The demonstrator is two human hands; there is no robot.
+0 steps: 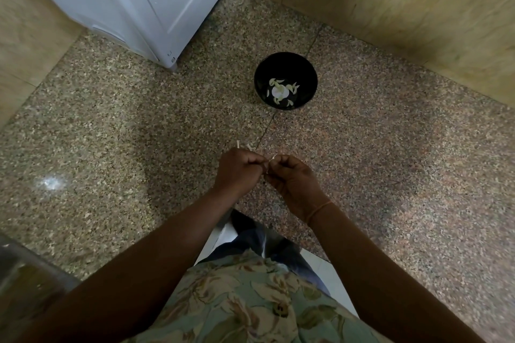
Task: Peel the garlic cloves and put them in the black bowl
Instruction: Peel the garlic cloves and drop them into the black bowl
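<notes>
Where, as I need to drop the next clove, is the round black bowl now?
In the head view, the round black bowl stands on the speckled stone floor beyond the left hand and right hand, right of the white appliance.

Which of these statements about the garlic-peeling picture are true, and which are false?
1. The black bowl holds several peeled garlic cloves. True.
2. The bowl stands on top of a white appliance. False: it stands on the speckled stone surface.
3. The left hand and right hand meet, fingers curled, pinching a small pale piece. True.
4. The right hand reaches into the bowl. False: it is apart from the bowl, nearer the person.
</notes>
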